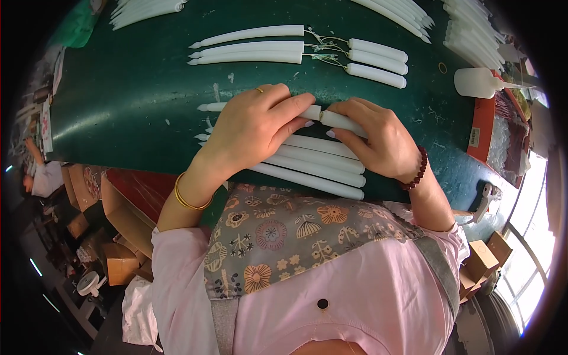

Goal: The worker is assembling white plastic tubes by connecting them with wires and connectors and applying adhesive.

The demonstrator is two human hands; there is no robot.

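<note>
My left hand (253, 127) is closed around a white electric taper candle (210, 107), whose flame-shaped tip sticks out at the left. My right hand (383, 135) grips a short white tube (343, 122) at the candle's right end. The two parts lie nearly in line, with a narrow dark gap between them. Just below my hands, several whole white candles (319, 163) lie side by side, partly covered by my left hand. Beyond my hands rest three candle bodies (254, 49), each joined by thin wires (324, 49) to a separate short tube (377, 60).
More white candles are piled at the far left (148, 12) and far right (396, 15) of the green table (130, 112). A white squeeze bottle (475, 83) stands at the right beside an orange box (480, 127). Cardboard boxes (124, 263) are on the floor at left.
</note>
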